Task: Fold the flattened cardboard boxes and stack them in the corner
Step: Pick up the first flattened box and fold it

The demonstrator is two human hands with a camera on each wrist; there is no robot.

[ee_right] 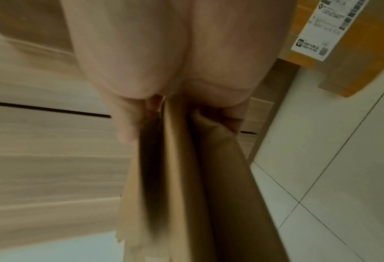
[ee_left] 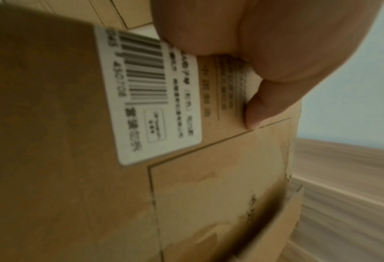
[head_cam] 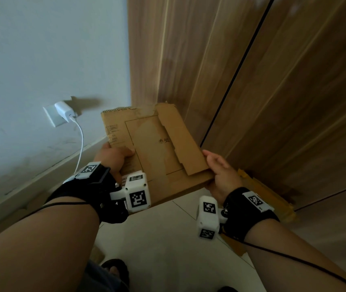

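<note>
I hold a folded brown cardboard box (head_cam: 155,144) in the air in front of the room corner, tilted with its far end up. My left hand (head_cam: 113,159) grips its left edge, thumb on top near the printed text. My right hand (head_cam: 220,171) grips its right edge, thumb above and fingers beneath. The left wrist view shows the thumb (ee_left: 260,109) pressed on the cardboard (ee_left: 209,195) beside a white barcode label (ee_left: 150,99). In the right wrist view the fingers (ee_right: 128,127) clamp the edges of the cardboard layers (ee_right: 182,177).
More flattened cardboard (head_cam: 273,199) lies on the tiled floor (head_cam: 168,239) against the wooden cabinet doors (head_cam: 273,81), with a labelled box (ee_right: 348,44) on the floor in the right wrist view. A white charger (head_cam: 64,110) and cable hang from the left wall socket. My foot (head_cam: 113,270) is below.
</note>
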